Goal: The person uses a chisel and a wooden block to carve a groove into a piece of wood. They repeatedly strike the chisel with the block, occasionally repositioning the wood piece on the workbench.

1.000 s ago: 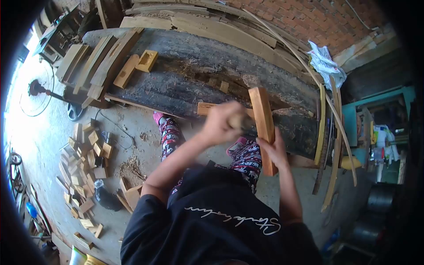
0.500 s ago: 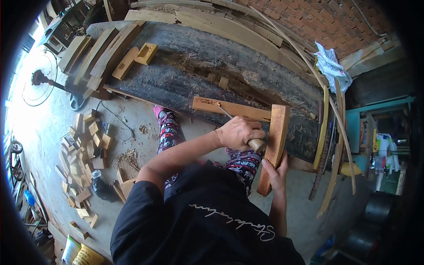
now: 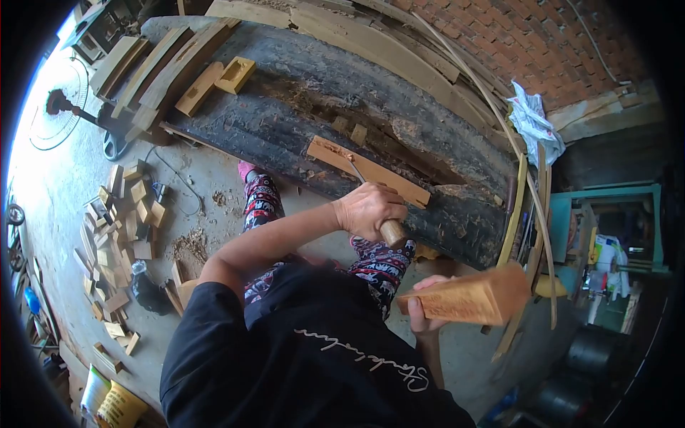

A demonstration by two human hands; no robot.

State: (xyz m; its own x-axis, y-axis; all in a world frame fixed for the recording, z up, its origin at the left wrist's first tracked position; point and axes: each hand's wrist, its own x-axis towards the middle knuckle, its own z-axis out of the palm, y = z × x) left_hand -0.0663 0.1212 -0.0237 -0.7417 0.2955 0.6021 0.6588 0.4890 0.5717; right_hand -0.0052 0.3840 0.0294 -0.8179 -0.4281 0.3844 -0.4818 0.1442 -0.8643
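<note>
My left hand (image 3: 371, 210) is wrapped around the wooden handle of a chisel (image 3: 392, 233). The chisel's metal blade slants away from me, its tip at a chipped recess near the left end of a narrow wooden board (image 3: 389, 180). That board lies along the near side of a big dark log slab (image 3: 250, 135). Lower right, my right hand (image 3: 424, 305) grips one end of a thick wooden block (image 3: 464, 298), thumb on its near face. The block is held off to the right of the chisel, apart from it, its far end slightly blurred.
At the slab's left end sit curved wooden pieces (image 3: 160, 68) and a small block with a pocket (image 3: 235, 75). Many offcuts (image 3: 118, 235) and a black bag (image 3: 148, 289) lie on the floor at left, near a fan (image 3: 61, 103). Long strips (image 3: 546, 235) lean at right.
The wooden block has swung from beside the chisel handle down and to the right with my right hand. My left hand still holds the chisel at the board's recess.
</note>
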